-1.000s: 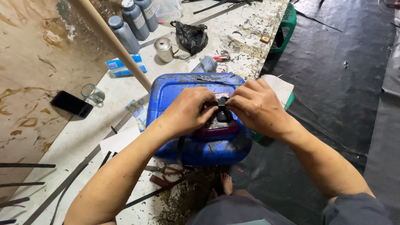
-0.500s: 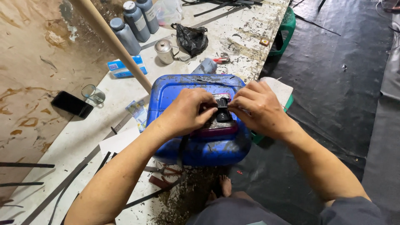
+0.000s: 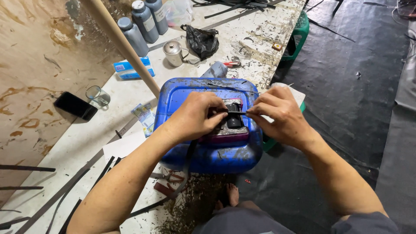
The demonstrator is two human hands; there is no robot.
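The left hand (image 3: 197,117) and the right hand (image 3: 277,115) pinch a thin black strip (image 3: 236,112) between them, over a small black device (image 3: 234,120) on a blue plastic canister (image 3: 208,151) below.

A long white table (image 3: 260,39) is messy with dark scraps. At its far end stand three grey bottles (image 3: 145,19). Near them are a small metal pot (image 3: 174,53) and a black bag (image 3: 202,40). A wooden pole (image 3: 121,45) leans across a blue box (image 3: 130,68). A black phone (image 3: 75,105) lies beside a small glass (image 3: 97,94). A green stool (image 3: 300,32) stands on the dark floor (image 3: 364,86).
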